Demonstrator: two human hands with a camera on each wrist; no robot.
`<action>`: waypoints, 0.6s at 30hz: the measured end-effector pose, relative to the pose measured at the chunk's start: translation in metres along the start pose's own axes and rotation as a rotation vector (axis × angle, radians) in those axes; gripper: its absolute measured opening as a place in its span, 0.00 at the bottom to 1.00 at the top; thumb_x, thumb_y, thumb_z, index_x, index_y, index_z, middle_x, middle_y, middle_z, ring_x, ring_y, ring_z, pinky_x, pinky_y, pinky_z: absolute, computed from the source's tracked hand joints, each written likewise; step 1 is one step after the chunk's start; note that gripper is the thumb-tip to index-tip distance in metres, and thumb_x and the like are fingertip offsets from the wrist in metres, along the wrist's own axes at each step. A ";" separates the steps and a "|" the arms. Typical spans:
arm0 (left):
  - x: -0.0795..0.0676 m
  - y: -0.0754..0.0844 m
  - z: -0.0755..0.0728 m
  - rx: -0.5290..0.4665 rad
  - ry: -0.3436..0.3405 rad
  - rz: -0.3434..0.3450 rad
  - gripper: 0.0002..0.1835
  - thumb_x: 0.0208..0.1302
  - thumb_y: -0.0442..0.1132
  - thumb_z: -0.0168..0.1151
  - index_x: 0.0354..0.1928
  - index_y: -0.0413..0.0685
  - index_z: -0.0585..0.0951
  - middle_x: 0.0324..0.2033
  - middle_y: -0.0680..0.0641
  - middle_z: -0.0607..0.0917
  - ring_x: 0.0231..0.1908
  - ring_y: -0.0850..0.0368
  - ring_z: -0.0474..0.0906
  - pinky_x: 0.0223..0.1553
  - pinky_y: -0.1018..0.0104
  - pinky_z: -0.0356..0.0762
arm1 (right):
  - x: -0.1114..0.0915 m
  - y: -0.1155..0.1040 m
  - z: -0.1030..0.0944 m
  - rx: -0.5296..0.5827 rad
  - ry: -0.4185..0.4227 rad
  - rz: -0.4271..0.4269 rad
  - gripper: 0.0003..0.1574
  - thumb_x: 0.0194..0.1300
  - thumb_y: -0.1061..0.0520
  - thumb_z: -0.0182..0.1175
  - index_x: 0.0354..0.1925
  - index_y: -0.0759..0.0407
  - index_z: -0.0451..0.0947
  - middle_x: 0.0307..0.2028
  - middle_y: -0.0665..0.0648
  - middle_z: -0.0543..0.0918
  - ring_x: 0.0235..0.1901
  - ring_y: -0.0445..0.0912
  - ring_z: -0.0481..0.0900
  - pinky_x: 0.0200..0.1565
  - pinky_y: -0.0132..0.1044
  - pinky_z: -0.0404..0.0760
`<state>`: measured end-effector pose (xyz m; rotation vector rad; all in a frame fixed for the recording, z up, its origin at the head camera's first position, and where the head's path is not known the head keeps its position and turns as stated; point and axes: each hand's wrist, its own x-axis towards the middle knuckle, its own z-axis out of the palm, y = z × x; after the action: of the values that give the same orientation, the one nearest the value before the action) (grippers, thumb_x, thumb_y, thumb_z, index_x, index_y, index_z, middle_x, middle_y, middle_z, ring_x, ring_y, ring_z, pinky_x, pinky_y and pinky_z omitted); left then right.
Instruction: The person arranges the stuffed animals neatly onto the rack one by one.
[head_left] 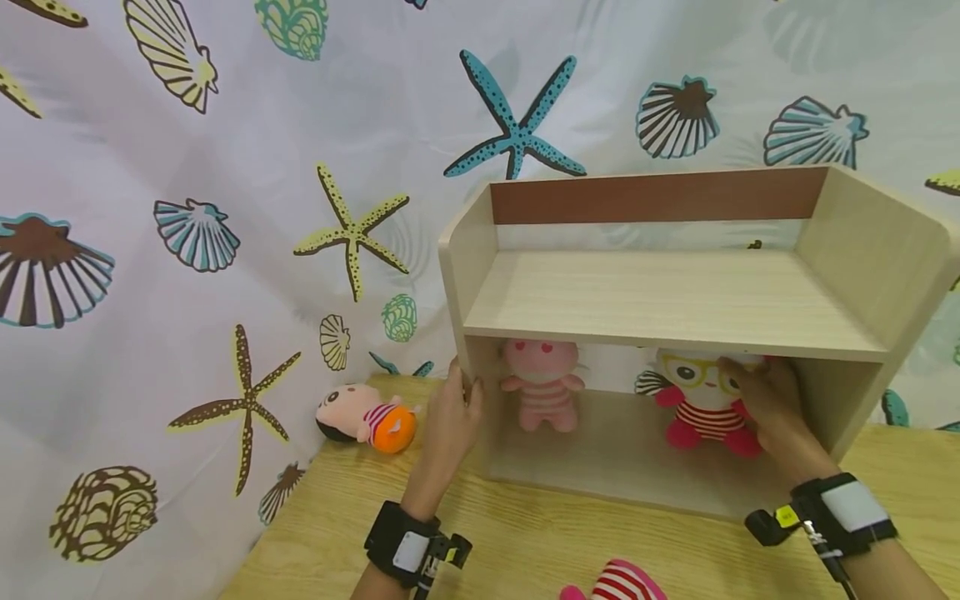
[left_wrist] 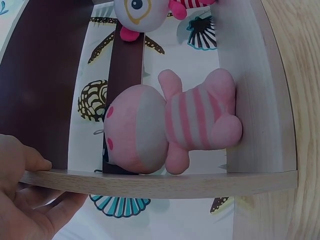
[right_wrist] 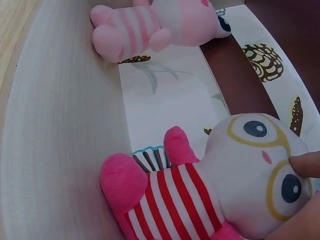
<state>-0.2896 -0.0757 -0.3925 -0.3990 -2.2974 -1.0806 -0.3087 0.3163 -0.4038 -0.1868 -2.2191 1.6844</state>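
My left hand [head_left: 455,408] grips the front edge of the wooden shelf's left side panel [left_wrist: 165,184], thumb inside and fingers outside. Inside the lower compartment at the right, my right hand [head_left: 765,400] holds the head of a plush toy [head_left: 711,400] with yellow glasses, a red-and-white striped body and hot-pink limbs. In the right wrist view the thumb [right_wrist: 306,164] presses on its face; the other fingers are hidden behind. This toy sits upright on the compartment floor. A pink striped plush toy [head_left: 543,387] sits at the compartment's left, apart from both hands.
The upper shelf board [head_left: 667,292] roofs the compartment. Left of the shelf, a plush doll [head_left: 367,419] with orange bottoms lies on the wooden table [head_left: 517,533]. Another striped plush toy [head_left: 622,582] shows partly at the bottom edge. A seashell-print curtain [head_left: 390,100] hangs behind.
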 end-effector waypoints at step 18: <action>0.000 0.001 0.001 0.000 0.002 0.005 0.22 0.72 0.31 0.56 0.65 0.31 0.68 0.48 0.30 0.83 0.41 0.37 0.84 0.38 0.47 0.84 | -0.004 -0.003 0.001 -0.122 0.104 -0.186 0.42 0.71 0.58 0.57 0.74 0.66 0.51 0.66 0.71 0.65 0.64 0.64 0.64 0.65 0.60 0.61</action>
<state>-0.2892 -0.0745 -0.3925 -0.4031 -2.2931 -1.0780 -0.3051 0.3135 -0.4020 -0.0926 -2.1898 1.4122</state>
